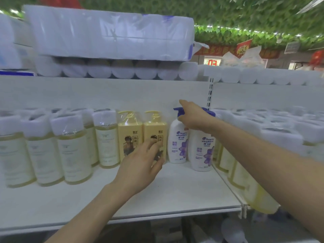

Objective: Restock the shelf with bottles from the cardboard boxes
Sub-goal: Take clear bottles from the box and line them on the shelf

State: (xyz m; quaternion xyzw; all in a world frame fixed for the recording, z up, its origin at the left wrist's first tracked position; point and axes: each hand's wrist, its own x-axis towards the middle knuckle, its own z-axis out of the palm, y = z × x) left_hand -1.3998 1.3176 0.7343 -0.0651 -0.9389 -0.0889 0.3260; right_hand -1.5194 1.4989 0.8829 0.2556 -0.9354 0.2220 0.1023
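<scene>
Two white shampoo bottles with blue pumps stand at the back right of the white shelf (175, 195). My right hand (192, 118) lies over the pump of the nearer white bottle (201, 151) and grips its top, with the index finger pointing straight out toward the back wall. The other white bottle (177, 144) stands just left of it, its pump free. My left hand (140, 169) hovers with relaxed fingers in front of the right one of two yellow pump bottles (155, 127); its fingertips reach that bottle's label. The left yellow bottle (129, 134) stands beside it.
Several pale clear bottles with white caps (73, 149) fill the shelf's left side. More of them (280, 130) crowd the neighbouring bay on the right. Wrapped toilet paper packs (108, 35) are stacked on the shelf above. The shelf's front edge (175, 214) is close to me.
</scene>
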